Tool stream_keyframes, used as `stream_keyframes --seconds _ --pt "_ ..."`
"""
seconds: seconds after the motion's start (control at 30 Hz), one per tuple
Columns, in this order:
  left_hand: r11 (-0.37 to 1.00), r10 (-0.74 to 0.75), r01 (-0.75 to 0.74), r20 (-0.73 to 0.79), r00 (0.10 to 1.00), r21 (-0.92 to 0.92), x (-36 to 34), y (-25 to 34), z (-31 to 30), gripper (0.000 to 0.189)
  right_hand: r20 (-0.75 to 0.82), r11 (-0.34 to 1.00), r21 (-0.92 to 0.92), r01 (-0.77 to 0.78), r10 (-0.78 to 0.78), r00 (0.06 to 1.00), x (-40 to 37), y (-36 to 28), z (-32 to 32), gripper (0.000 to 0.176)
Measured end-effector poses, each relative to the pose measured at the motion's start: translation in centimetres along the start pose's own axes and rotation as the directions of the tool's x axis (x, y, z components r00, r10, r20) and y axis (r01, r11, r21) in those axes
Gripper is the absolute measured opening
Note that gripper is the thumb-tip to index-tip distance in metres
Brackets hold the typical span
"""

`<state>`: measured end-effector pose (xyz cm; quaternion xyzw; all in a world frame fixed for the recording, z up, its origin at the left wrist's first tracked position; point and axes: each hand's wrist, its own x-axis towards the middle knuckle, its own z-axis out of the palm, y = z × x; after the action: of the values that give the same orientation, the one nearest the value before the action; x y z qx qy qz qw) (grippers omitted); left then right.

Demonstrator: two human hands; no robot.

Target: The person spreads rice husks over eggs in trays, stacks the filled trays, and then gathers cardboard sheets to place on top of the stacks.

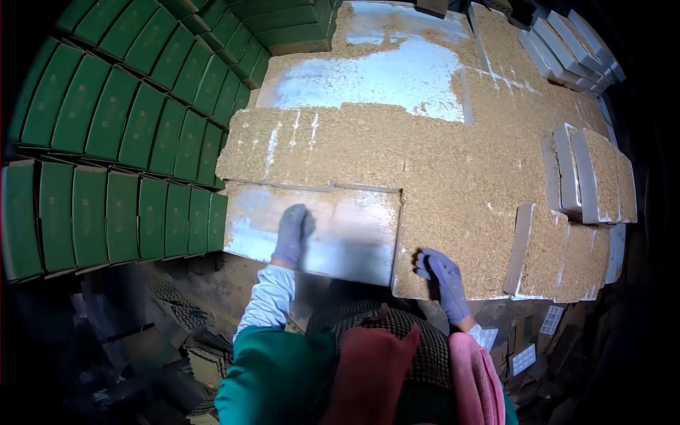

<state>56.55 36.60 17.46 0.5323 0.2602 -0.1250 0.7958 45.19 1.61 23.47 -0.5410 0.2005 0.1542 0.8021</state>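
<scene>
My left hand point(290, 232), in a pale purple glove, is over the bare whitish patch point(354, 244) at the near side of the work surface. Its fingers are blurred and turned down out of sight. Just right of that patch, my right hand point(448, 283), gloved alike, hovers by the near edge of the tan, grainy-topped slabs point(460, 212). The right fingers point left, bent and slightly apart, with nothing visible between them. A straight dark edge of the slabs runs between the two hands.
Green boxes point(106, 120) stand in stacked rows along the left. Grainy-topped blocks with white sides point(598, 177) are piled at the right, and whitish blocks point(567, 49) lean at the far right. Beyond the slabs lies another white patch point(368, 74). Scraps litter the floor point(149, 340).
</scene>
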Motion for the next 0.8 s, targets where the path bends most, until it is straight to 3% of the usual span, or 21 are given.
stream_keyframes --seconds 0.03,0.07,0.1,0.13,0.17,0.23,0.27,0.37,0.43,0.47,0.5,0.53,0.57,0.6,0.63,0.67,0.7,0.73,0.77,0.8 --pt "0.997 -0.009 -0.02 -0.37 0.929 -0.075 2.2 2.4 -1.3 0.03 0.016 0.966 0.242 -0.09 0.088 0.996 2.4 0.5 3.2 0.038" --pt "0.998 -0.003 -0.022 -0.361 0.933 -0.065 4.4 4.0 -5.3 0.033 0.034 0.817 0.501 -0.286 0.312 0.949 6.1 1.5 5.3 0.036" --pt "0.995 -0.004 -0.038 -0.416 0.909 -0.092 6.2 5.9 -7.0 0.034 0.052 0.724 0.611 -0.321 0.368 0.928 9.8 2.6 6.8 0.032" --pt "0.992 0.012 -0.069 -0.45 0.893 -0.109 8.1 7.2 -8.1 0.034 -0.09 0.966 0.256 -0.03 0.054 0.994 13.0 4.8 8.3 0.03" --pt "0.987 0.028 -0.102 -0.485 0.874 -0.127 9.8 8.2 -9.3 0.033 -0.133 0.76 0.614 -0.214 0.367 0.921 15.1 2.0 11.3 0.029" --pt "0.992 0.016 -0.079 -0.519 0.855 -0.1 13.3 7.9 -11.9 0.031 -0.362 0.842 0.506 -0.186 0.403 0.84 19.7 3.6 12.7 0.028" --pt "0.996 0.006 -0.056 -0.551 0.834 -0.074 14.6 7.8 -12.7 0.03 -0.376 0.84 0.513 -0.177 0.405 0.834 21.2 5.2 12.8 0.028" --pt "0.978 -0.046 -0.04 -0.4 0.916 -0.203 13.5 8.3 -13.0 0.026 -0.518 0.904 0.428 0.01 0.236 0.822 22.5 6.6 13.3 0.028" --pt "0.942 -0.067 -0.015 -0.233 0.97 -0.335 13.7 7.8 -14.4 0.022 -0.416 0.904 0.419 -0.086 0.275 0.867 23.0 7.5 11.0 0.022" --pt "0.987 0.151 -0.159 -0.206 0.967 -0.024 14.6 6.4 -16.0 0.017 -0.355 0.909 0.413 -0.054 0.215 0.91 22.6 7.5 10.6 0.017" --pt "0.908 0.357 -0.318 -0.109 0.928 0.271 15.4 4.6 -17.4 0.014 -0.388 0.91 0.411 -0.054 0.228 0.893 21.5 5.7 12.2 0.013" --pt "0.664 0.526 -0.412 0.002 0.85 0.624 14.6 4.6 -17.4 0.023 -0.383 0.985 -0.134 0.106 -0.15 0.912 23.8 10.8 8.5 0.013" --pt "0.668 0.514 -0.417 0.023 0.857 0.617 14.8 4.3 -17.4 0.023 -0.181 0.737 -0.627 0.252 -0.452 0.873 26.1 16.0 4.6 0.015" --pt "0.551 0.603 -0.503 0.099 0.792 0.666 15.3 4.1 -17.8 0.029 -0.204 0.739 -0.63 0.24 -0.455 0.867 25.2 14.0 5.1 0.015" --pt "0.419 0.676 -0.576 0.182 0.714 0.702 15.6 4.1 -18.4 0.036 -0.15 0.992 -0.057 0.115 -0.123 0.981 24.4 11.9 5.3 0.023" --pt "0.41 0.652 -0.592 0.232 0.722 0.694 16.9 3.5 -20.0 0.041 0.099 0.849 0.507 -0.149 0.115 0.988 23.8 10.3 6.0 0.031" --pt "0.407 0.643 -0.601 0.252 0.723 0.688 16.3 4.2 -19.0 0.041 0.081 0.845 0.518 -0.134 0.107 0.991 23.5 10.4 6.2 0.031" --pt "0.611 0.597 -0.577 0.163 0.786 0.542 15.5 5.0 -18.1 0.045 -0.051 0.998 0.045 0.032 -0.029 0.998 23.0 10.8 6.5 0.034" --pt "0.778 0.521 -0.515 0.089 0.849 0.361 14.7 6.0 -16.7 0.05 -0.106 0.881 -0.455 0.133 -0.202 0.974 22.7 11.1 6.9 0.037" --pt "0.902 0.396 -0.389 0.001 0.918 0.189 14.8 6.8 -15.3 0.058 -0.133 0.932 -0.312 0.186 -0.237 0.962 21.0 8.4 9.6 0.043"
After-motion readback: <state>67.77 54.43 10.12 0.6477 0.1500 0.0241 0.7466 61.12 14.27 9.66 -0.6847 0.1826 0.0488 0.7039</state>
